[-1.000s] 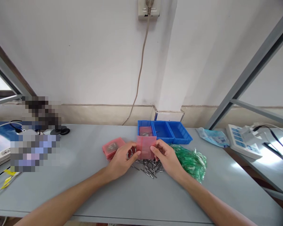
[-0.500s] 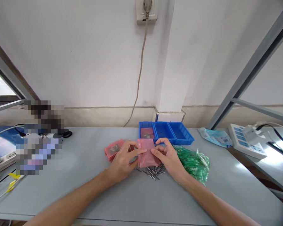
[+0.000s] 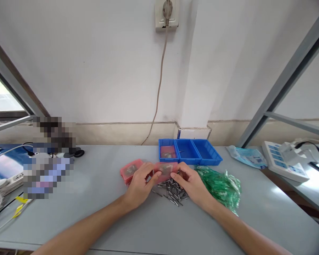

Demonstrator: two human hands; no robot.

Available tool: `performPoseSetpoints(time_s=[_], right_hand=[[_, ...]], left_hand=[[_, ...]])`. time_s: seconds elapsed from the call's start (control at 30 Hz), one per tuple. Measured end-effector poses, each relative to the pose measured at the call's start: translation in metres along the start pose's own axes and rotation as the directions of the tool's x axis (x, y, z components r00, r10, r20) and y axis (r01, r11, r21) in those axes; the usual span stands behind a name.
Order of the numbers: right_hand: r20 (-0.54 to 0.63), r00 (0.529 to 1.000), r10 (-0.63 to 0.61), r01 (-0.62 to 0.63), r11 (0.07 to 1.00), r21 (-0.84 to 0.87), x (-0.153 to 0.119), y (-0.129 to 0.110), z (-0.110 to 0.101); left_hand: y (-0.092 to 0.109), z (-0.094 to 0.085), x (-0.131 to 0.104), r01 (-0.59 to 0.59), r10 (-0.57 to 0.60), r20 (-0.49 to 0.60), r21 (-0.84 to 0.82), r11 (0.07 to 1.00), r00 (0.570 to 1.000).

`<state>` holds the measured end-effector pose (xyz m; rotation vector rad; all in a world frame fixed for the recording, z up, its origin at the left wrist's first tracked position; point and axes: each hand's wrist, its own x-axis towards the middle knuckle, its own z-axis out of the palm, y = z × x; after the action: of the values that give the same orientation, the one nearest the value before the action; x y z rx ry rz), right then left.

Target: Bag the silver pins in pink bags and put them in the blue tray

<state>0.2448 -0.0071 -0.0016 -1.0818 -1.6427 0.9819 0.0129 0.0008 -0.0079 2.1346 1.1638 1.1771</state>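
A pink plastic bag with small greyish contents is held up between both hands. My left hand pinches its left edge between thumb and fingers. At the other side, my right hand grips the right edge in the same way. Under the bag lies a loose pile of thin metal pins, partly covered by it and the hands. Left of my left hand sits a stack of similar pink bags. A heap of green plastic bags rests just right of my right hand.
Behind the hands stands a blue three-compartment tray, with a pink bag in its left compartment. A light blue packet and a white power strip lie to the right. More cables and a power strip are at the left.
The pink bag has gone from standing tall and flat to a lower, folded or tilted shape showing its contents. Both hands now hold its side edges.
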Motion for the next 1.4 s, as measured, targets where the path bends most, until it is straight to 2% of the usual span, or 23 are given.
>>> performPoseSetpoints(time_s=[0.1, 0.17, 0.27, 0.37, 0.43, 0.57, 0.7, 0.87, 1.0, 1.07, 1.13, 1.27, 1.33, 1.4], right_hand=[[0.015, 0.999, 0.047, -0.048, 0.997, 0.059, 0.000, 0.002, 0.002], [0.038, 0.995, 0.090, -0.095, 0.985, 0.147, 0.001, 0.002, 0.003], [0.034, 0.991, 0.130, -0.134, 0.957, 0.257, 0.003, 0.003, 0.003], [-0.001, 0.988, 0.155, -0.146, 0.936, 0.320, 0.003, 0.002, 0.002], [0.000, 0.988, 0.155, -0.147, 0.936, 0.320, 0.003, 0.001, 0.000], [0.001, 0.992, 0.127, -0.125, 0.972, 0.200, 0.002, -0.006, -0.001], [0.053, 0.988, 0.147, -0.156, 0.961, 0.228, 0.000, -0.010, 0.000], [-0.007, 0.997, 0.077, -0.076, 0.993, 0.095, 0.000, -0.009, 0.001], [0.032, 0.994, 0.103, -0.107, 0.979, 0.175, 0.001, -0.006, 0.003], [0.043, 0.991, 0.130, -0.136, 0.961, 0.241, 0.001, -0.005, 0.005], [0.041, 0.989, 0.144, -0.150, 0.941, 0.303, 0.001, -0.004, 0.006], [-0.011, 0.985, 0.173, -0.156, 0.912, 0.378, 0.002, -0.001, 0.003], [-0.053, 0.982, 0.183, -0.148, 0.906, 0.396, 0.002, -0.001, 0.001], [-0.069, 0.981, 0.183, -0.142, 0.907, 0.395, 0.002, -0.003, -0.002]], left_hand=[[0.000, 0.002, -0.003, 0.031, -0.031, 0.000, -0.075, 0.997, 1.000], [0.000, 0.002, -0.005, 0.006, -0.007, -0.009, -0.123, 0.992, 1.000], [-0.002, 0.000, -0.006, -0.097, 0.098, 0.012, -0.083, 0.992, 0.995], [-0.005, -0.003, -0.004, -0.237, 0.236, 0.071, 0.001, 0.972, 0.969], [-0.007, -0.003, -0.003, -0.272, 0.270, 0.057, 0.032, 0.962, 0.961], [-0.004, -0.002, -0.002, -0.191, 0.191, 0.007, 0.034, 0.981, 0.982], [0.001, -0.003, 0.000, -0.051, 0.051, -0.038, -0.006, 0.999, 0.998], [-0.003, -0.001, 0.000, 0.010, -0.009, 0.011, -0.063, 0.998, 1.000], [-0.009, 0.003, -0.003, 0.044, -0.045, -0.009, -0.119, 0.992, 0.999], [-0.010, 0.003, -0.005, 0.004, -0.006, -0.016, -0.112, 0.994, 1.000], [-0.008, 0.002, -0.006, -0.085, 0.085, -0.001, -0.065, 0.994, 0.996], [-0.006, -0.002, -0.005, -0.313, 0.309, 0.104, 0.028, 0.949, 0.945], [-0.007, -0.002, -0.005, -0.364, 0.357, 0.113, 0.050, 0.930, 0.927], [-0.010, -0.001, -0.005, -0.367, 0.360, 0.089, 0.078, 0.927, 0.929]])
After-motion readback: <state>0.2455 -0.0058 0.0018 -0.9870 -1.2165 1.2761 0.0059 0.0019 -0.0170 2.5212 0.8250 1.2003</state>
